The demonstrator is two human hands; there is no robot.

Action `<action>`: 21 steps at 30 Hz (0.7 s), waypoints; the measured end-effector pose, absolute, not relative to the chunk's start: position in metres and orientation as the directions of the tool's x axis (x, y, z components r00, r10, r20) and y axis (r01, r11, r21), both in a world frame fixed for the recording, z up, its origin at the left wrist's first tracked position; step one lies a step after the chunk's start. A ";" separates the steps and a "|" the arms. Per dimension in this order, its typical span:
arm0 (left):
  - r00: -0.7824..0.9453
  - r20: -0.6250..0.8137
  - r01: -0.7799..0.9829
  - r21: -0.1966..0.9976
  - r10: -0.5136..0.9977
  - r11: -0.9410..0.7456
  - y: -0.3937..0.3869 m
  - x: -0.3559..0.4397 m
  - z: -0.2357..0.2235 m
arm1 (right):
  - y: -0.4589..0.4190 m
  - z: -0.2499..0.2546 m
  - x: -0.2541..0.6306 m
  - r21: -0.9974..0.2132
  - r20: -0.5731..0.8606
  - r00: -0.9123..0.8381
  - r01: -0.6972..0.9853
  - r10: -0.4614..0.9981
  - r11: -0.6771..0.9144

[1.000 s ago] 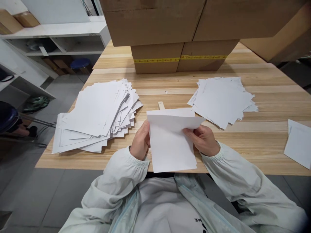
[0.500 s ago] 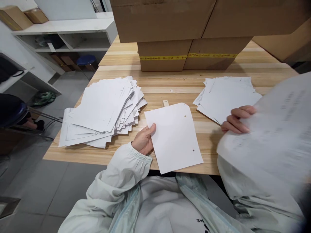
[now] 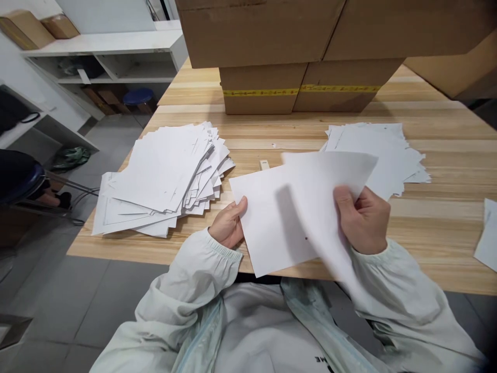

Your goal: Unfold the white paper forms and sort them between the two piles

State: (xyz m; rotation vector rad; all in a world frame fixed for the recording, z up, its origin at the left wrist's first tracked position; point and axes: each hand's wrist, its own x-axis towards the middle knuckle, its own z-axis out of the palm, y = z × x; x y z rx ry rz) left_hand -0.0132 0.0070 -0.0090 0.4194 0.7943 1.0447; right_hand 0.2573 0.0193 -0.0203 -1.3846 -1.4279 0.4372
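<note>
Head view, left hand: the left hand (image 3: pixel 228 225) is partly closed, pinching the left edge of the lower paper sheet (image 3: pixel 264 223), thumb on top and fingers beneath, probably to keep it from sliding.
Lower sheet: just right of the left hand, near the table's front edge, with a small dark dot, likely a punched hole; its right part lies behind the upper sheet.
Right hand: the right hand (image 3: pixel 365 220) is closed on the upper paper sheet (image 3: pixel 322 181), thumb on its face and fingers curled; gripping one side seems to leave the rest free to swing.
Upper sheet: left of the right hand, raised and bent, its lower edge blurred, overlapping the lower sheet in view; whether they touch, I cannot tell.
Large paper pile (image 3: pixel 163 166): left of and beyond the left hand, fanned unevenly, seemingly set aside yet within reach.
Smaller paper pile (image 3: pixel 392 155): beyond the right hand, edges askew, apparently placed where that hand reaches easily.
Pale small object (image 3: pixel 264 165): beyond the left hand, at the lower sheet's far edge; too small to identify.
Loose paper (image 3: pixel 488 241): well right of the right hand, cut by the frame.
Cardboard boxes (image 3: pixel 260 101): beyond both hands on the wooden table (image 3: pixel 435 228), perhaps stacked back to leave working room.
</note>
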 end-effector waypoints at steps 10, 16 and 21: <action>0.344 -0.312 -0.541 0.705 0.885 0.459 0.003 -0.005 -0.011 | 0.002 -0.017 0.221 -0.736 0.392 0.011 0.603 0.920 0.307; 0.312 -0.185 -0.402 0.863 0.932 0.306 0.001 -0.010 0.007 | 0.017 -0.020 0.225 -0.880 0.433 0.085 0.255 0.898 0.400; 0.279 0.095 -0.244 0.970 0.955 -0.025 0.000 -0.014 0.069 | 0.021 -0.007 0.218 -0.875 0.484 0.064 0.052 0.873 0.481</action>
